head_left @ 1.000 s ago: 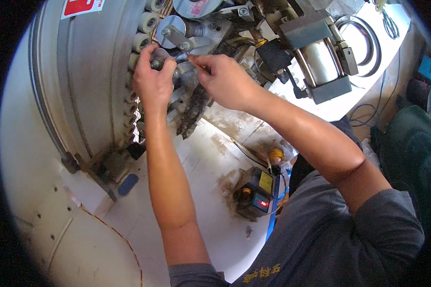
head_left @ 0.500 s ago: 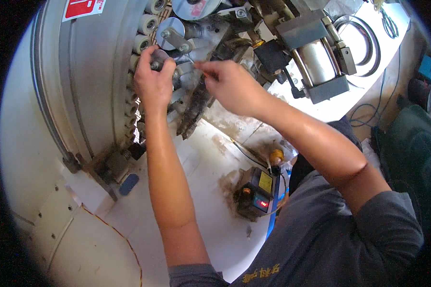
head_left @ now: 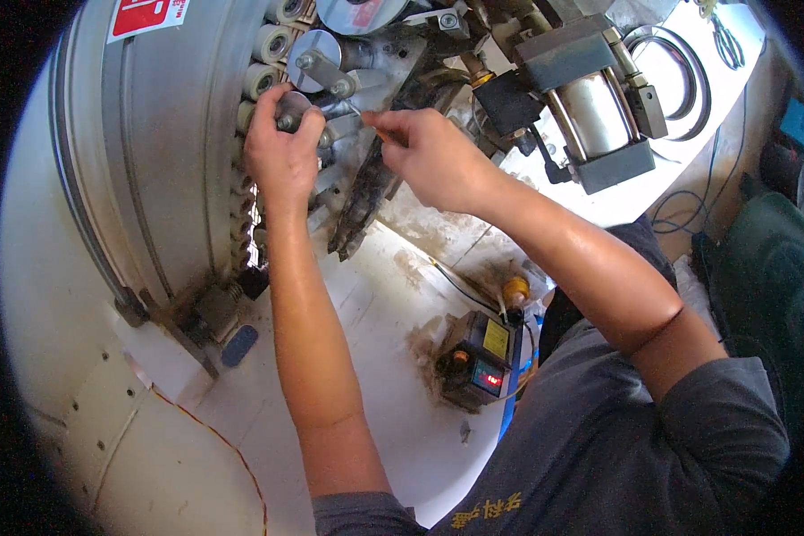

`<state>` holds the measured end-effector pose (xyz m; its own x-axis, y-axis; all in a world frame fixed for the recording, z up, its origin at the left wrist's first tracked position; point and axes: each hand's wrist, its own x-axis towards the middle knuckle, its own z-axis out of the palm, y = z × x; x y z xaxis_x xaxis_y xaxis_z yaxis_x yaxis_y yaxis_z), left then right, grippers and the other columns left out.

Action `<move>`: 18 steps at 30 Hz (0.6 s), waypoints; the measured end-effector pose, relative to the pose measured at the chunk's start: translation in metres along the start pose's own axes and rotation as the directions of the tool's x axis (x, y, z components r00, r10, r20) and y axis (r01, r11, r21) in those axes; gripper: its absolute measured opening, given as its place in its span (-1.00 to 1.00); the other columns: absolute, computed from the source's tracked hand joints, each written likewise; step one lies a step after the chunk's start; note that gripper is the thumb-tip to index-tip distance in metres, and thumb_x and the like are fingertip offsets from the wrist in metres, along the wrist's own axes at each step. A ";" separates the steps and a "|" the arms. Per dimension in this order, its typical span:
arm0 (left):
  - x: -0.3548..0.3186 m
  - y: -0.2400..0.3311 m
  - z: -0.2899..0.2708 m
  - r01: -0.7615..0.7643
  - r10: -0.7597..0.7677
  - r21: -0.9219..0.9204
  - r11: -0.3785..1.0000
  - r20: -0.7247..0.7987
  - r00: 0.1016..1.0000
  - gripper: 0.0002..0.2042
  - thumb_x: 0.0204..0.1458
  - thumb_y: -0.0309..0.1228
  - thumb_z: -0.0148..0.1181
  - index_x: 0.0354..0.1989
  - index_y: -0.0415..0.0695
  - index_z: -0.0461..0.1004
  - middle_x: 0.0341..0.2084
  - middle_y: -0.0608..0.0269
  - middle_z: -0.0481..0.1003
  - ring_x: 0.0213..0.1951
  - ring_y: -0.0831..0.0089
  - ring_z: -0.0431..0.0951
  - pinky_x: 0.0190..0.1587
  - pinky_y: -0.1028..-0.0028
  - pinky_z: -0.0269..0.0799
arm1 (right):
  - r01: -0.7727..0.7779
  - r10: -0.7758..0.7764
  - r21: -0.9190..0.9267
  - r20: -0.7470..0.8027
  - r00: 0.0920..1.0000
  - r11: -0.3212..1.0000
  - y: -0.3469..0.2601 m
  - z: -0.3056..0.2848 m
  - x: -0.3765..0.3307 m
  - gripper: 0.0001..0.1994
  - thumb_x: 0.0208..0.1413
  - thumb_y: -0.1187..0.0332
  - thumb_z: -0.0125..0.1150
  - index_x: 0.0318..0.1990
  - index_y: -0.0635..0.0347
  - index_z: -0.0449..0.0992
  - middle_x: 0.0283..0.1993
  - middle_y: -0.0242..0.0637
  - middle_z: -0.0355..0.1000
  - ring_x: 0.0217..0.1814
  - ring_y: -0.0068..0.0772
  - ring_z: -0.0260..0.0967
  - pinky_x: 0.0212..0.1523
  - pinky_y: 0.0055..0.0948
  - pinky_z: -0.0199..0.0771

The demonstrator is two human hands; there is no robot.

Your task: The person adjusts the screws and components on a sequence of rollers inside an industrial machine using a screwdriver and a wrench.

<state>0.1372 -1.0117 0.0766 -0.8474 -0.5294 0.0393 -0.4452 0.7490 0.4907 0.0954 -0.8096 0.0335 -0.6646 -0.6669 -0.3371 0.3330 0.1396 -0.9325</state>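
My left hand (head_left: 281, 156) is closed around a small round metal disc (head_left: 291, 109) on the machine, thumb on one side and fingers on the other. To its right, my right hand (head_left: 438, 161) grips a thin-shafted screwdriver (head_left: 381, 133) with an orange handle. The metal shaft points up and left toward the lever arms beside the disc. Where its tip touches cannot be made out. Just above my left hand sits a larger bright disc (head_left: 311, 49) with a bolted link arm (head_left: 326, 76). My right fingers hide most of the handle.
A column of pale rollers (head_left: 261, 80) runs beside a curved grey metal housing (head_left: 188, 134). A pneumatic cylinder (head_left: 594, 116) stands at upper right. Below lies a black box with a red display (head_left: 487, 375) on the dusty white surface (head_left: 375, 313). Black rings (head_left: 701, 98) lie far right.
The view has shifted slightly, and the housing sits a little farther left. Both hands keep their places at the disc and lever arms, with the screwdriver still held.
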 end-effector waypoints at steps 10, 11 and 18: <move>0.001 -0.007 0.000 0.009 -0.009 0.013 1.000 0.001 1.000 -0.53 -0.08 -0.28 0.38 0.06 -0.13 0.55 -0.19 0.01 0.62 -0.12 0.08 0.61 0.03 0.25 0.47 | 0.065 -0.061 -0.053 0.066 0.996 0.996 -0.001 -0.004 -0.003 -0.56 0.22 0.42 0.07 0.25 0.32 0.48 -0.52 -0.18 0.37 -0.49 -0.50 0.27 -0.36 -0.37 0.42; 0.000 -0.006 0.000 0.003 -0.003 -0.007 1.000 0.010 1.000 -0.53 -0.08 -0.27 0.38 0.06 -0.13 0.55 -0.18 0.01 0.63 -0.12 0.07 0.61 0.03 0.24 0.47 | 0.042 -0.037 -0.067 0.072 0.997 0.997 -0.008 -0.007 0.000 -0.56 0.21 0.43 0.08 0.25 0.32 0.48 -0.51 -0.17 0.38 -0.48 -0.49 0.28 -0.35 -0.37 0.43; 0.003 -0.009 0.001 0.020 -0.020 -0.009 1.000 0.000 1.000 -0.54 -0.07 -0.27 0.37 0.05 -0.14 0.55 -0.19 -0.01 0.62 -0.13 0.07 0.61 0.01 0.23 0.47 | 0.052 -0.051 -0.109 0.013 0.999 0.993 -0.016 -0.004 -0.011 -0.62 0.12 0.45 0.11 0.09 0.33 0.58 -0.32 0.26 0.51 -0.22 0.22 0.56 -0.11 -0.05 0.56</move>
<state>0.1382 -1.0193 0.0716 -0.8382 -0.5445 0.0290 -0.4596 0.7342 0.4997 0.0947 -0.8019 0.0511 -0.6716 -0.6828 -0.2876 0.2232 0.1836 -0.9573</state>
